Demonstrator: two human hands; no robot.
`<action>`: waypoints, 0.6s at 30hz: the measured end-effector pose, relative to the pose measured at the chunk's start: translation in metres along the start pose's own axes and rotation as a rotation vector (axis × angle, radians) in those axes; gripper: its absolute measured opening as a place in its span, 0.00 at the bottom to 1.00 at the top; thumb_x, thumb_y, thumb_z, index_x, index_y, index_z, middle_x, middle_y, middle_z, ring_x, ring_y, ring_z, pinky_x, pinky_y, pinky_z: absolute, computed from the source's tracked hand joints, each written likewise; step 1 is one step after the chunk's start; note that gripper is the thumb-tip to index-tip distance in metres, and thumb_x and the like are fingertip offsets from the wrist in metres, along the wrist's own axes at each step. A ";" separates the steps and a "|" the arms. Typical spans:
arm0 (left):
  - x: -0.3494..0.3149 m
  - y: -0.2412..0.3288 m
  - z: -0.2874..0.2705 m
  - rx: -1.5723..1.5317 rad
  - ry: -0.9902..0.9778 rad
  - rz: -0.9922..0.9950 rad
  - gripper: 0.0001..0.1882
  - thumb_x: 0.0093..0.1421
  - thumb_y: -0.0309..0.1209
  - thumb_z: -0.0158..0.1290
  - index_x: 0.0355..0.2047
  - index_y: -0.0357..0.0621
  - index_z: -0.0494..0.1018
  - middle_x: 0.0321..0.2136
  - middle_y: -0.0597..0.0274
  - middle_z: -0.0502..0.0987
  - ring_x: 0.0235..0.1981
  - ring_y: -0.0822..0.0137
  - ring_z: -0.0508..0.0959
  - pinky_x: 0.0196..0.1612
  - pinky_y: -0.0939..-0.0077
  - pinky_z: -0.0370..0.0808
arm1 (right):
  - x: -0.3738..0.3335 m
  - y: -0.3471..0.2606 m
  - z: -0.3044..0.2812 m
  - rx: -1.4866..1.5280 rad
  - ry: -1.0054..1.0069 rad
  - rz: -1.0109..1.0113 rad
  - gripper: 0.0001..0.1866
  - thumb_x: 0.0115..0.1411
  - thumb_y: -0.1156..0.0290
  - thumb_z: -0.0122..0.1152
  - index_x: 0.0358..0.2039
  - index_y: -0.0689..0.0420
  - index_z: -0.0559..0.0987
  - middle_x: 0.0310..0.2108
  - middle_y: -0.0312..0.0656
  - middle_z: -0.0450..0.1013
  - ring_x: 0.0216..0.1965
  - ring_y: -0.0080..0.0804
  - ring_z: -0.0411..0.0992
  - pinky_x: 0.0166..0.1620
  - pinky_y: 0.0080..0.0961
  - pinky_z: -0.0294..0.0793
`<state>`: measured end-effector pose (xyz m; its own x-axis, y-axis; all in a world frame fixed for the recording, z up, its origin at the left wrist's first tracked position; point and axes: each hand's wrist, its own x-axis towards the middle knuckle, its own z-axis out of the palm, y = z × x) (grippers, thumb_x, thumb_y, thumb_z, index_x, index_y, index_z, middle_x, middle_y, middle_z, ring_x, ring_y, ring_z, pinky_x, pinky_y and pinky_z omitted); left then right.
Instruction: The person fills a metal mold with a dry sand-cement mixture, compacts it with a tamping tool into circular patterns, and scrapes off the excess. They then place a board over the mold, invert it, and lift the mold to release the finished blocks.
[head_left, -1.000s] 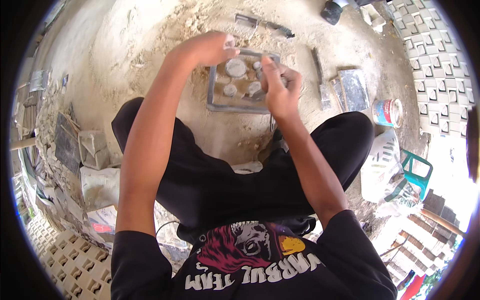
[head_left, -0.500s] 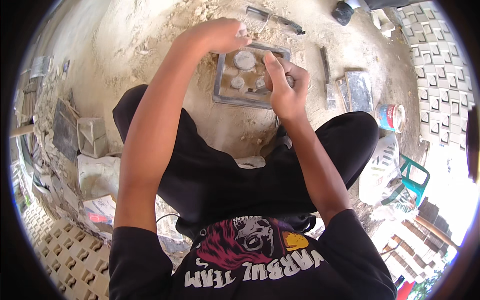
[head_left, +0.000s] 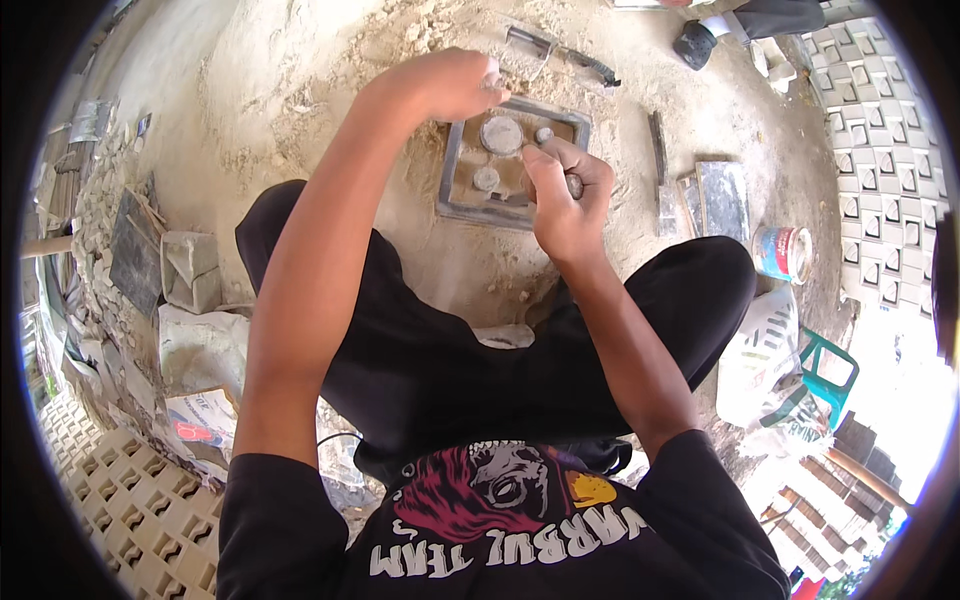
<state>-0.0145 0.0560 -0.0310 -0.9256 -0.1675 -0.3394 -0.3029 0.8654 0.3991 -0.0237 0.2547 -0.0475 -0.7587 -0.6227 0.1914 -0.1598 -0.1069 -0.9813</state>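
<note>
A dark rectangular frame (head_left: 450,165) lies on the sandy ground beyond my knees. Inside it, on a brown base, sit a large round grey disc (head_left: 501,134) and smaller round pieces, among them one left of centre (head_left: 486,179) and one at the upper right (head_left: 544,134). My left hand (head_left: 462,86) is curled closed at the frame's far left corner, its fingertips pale with dust; its grip is hidden. Over the frame's right part, my right hand (head_left: 572,196) is closed, thumb against forefinger. A small greyish lump shows by its curled fingers, too unclear to name.
Beyond the frame lies a dark bar (head_left: 565,55); a thin strip (head_left: 658,148) and dark flat plates (head_left: 720,195) lie to the right. A paint tin (head_left: 782,253) stands by my right knee. Patterned pale blocks (head_left: 880,170) line the far right. Rough blocks (head_left: 190,270) sit at left.
My right hand has shifted slightly nearer and left over the frame, uncovering the small upper-right piece. Beside the frame, my left hand keeps its place. The whole view has shifted a little.
</note>
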 end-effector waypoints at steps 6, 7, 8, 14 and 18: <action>-0.001 -0.009 0.002 -0.030 0.030 0.011 0.22 0.65 0.47 0.47 0.50 0.44 0.71 0.39 0.53 0.79 0.38 0.56 0.79 0.40 0.64 0.74 | 0.000 0.006 0.003 -0.007 -0.021 0.052 0.18 0.58 0.77 0.52 0.11 0.58 0.63 0.13 0.24 0.57 0.18 0.10 0.52 0.20 0.19 0.48; -0.002 -0.011 -0.001 -0.029 0.021 -0.008 0.22 0.65 0.47 0.47 0.50 0.44 0.71 0.40 0.52 0.79 0.39 0.56 0.79 0.41 0.63 0.74 | -0.001 0.001 0.004 0.038 0.010 0.074 0.18 0.57 0.77 0.52 0.12 0.58 0.63 0.13 0.24 0.57 0.18 0.10 0.52 0.20 0.20 0.48; -0.001 -0.009 -0.005 -0.028 0.014 -0.018 0.22 0.64 0.47 0.47 0.50 0.44 0.71 0.41 0.51 0.79 0.40 0.55 0.79 0.43 0.63 0.73 | -0.002 0.011 -0.002 0.019 -0.007 0.028 0.18 0.57 0.77 0.53 0.12 0.58 0.63 0.13 0.24 0.57 0.19 0.11 0.52 0.20 0.20 0.49; 0.002 -0.005 -0.007 -0.014 0.039 -0.030 0.24 0.64 0.48 0.48 0.51 0.43 0.71 0.39 0.50 0.79 0.38 0.52 0.79 0.41 0.60 0.74 | -0.004 -0.001 0.010 -0.024 -0.021 -0.009 0.17 0.58 0.79 0.51 0.12 0.58 0.62 0.13 0.26 0.58 0.18 0.12 0.53 0.21 0.20 0.50; 0.007 -0.008 -0.005 -0.010 0.036 -0.063 0.26 0.63 0.48 0.49 0.52 0.41 0.70 0.40 0.47 0.79 0.40 0.51 0.79 0.42 0.59 0.74 | 0.001 0.015 0.015 -0.055 -0.118 -0.060 0.16 0.57 0.78 0.51 0.13 0.58 0.62 0.14 0.25 0.58 0.19 0.11 0.52 0.21 0.19 0.49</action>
<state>-0.0194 0.0451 -0.0320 -0.9122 -0.2384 -0.3332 -0.3628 0.8479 0.3865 -0.0168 0.2407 -0.0626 -0.6678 -0.7034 0.2434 -0.2397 -0.1064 -0.9650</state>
